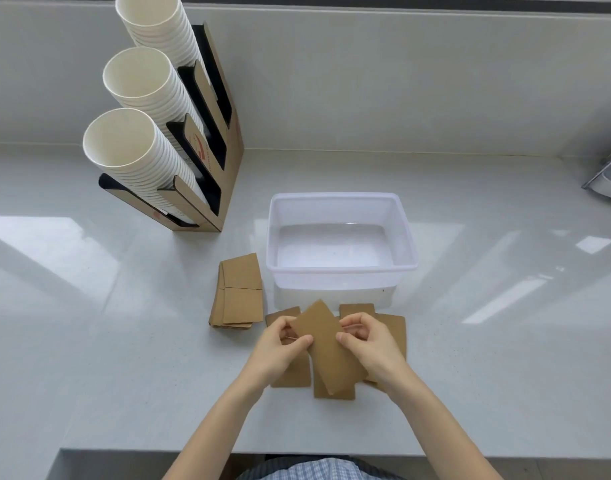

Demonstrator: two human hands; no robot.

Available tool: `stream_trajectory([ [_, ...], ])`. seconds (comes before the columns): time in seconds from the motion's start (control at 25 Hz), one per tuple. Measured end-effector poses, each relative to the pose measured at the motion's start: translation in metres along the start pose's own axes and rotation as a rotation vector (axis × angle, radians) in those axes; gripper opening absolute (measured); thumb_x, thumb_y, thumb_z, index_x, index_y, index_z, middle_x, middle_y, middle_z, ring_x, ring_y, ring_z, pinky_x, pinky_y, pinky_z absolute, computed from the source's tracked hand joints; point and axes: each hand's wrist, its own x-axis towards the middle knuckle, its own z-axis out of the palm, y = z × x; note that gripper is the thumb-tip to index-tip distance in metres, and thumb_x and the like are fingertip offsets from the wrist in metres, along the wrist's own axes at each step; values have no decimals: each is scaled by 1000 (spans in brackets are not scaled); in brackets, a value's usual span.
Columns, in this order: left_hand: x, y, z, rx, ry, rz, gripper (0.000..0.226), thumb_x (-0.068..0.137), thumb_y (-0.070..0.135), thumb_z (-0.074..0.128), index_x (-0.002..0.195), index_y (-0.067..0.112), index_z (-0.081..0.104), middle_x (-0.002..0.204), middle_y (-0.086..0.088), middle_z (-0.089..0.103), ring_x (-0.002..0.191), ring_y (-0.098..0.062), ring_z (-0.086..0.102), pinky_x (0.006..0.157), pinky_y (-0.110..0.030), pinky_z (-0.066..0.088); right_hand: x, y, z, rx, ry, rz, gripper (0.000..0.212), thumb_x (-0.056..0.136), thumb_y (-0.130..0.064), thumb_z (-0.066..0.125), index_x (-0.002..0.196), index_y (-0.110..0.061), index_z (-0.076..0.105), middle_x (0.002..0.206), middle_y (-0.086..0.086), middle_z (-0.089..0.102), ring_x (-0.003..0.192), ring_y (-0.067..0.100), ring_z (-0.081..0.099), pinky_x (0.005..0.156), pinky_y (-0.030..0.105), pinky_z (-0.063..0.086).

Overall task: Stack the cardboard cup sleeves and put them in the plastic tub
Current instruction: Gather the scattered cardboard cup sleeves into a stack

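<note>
Cardboard, brown and flat: one cup sleeve (pixel 326 344) is pinched between both hands, tilted so its far corner leans left and its near end angles right. The left hand (pixel 280 348) grips its left long edge, thumb on top and fingers curled beneath; the right hand (pixel 366 341) clamps the opposite edge the same way. Both hands are closed on this one sleeve.

Directly under the grip, more loose sleeves (pixel 293 375) lie scattered on the pale grey counter (pixel 106 341), overlapping one another; some show beyond the left hand, some below the held sleeve, and others (pixel 394 327) poke out past the right hand. Left of the grip and a little farther away sits a small pile of sleeves (pixel 240 292), roughly squared up, lying flat.

Just beyond the grip stands the clear plastic tub (pixel 342 268), open at the top, with no sleeves inside. The pile lies just beside its left wall.

Far off to the left of the hands, a cardboard cup dispenser (pixel 228 161) holds three slanted rows of white paper cups (pixel 131 147). A checked garment (pixel 314 469) shows at the near edge.
</note>
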Motion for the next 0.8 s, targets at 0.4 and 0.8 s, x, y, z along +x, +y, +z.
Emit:
stream_trajectory([
  [0.4,-2,-1,1,-189,81,-85,9,88,16,52,92,18,59,99,-4,64,93,-17,60,83,-32,50,13,20,-9,-557,238,120,51,83,-38,57,122,-8,41,124,10,41,116,28,45,92,35,41],
  [0.8,-5,1,4,-145,107,-81,8,91,18,45,93,20,52,89,9,59,82,-1,54,63,-16,41,17,22,-6,-457,228,130,29,85,-24,57,101,-9,38,114,12,53,96,25,52,83,37,43],
])
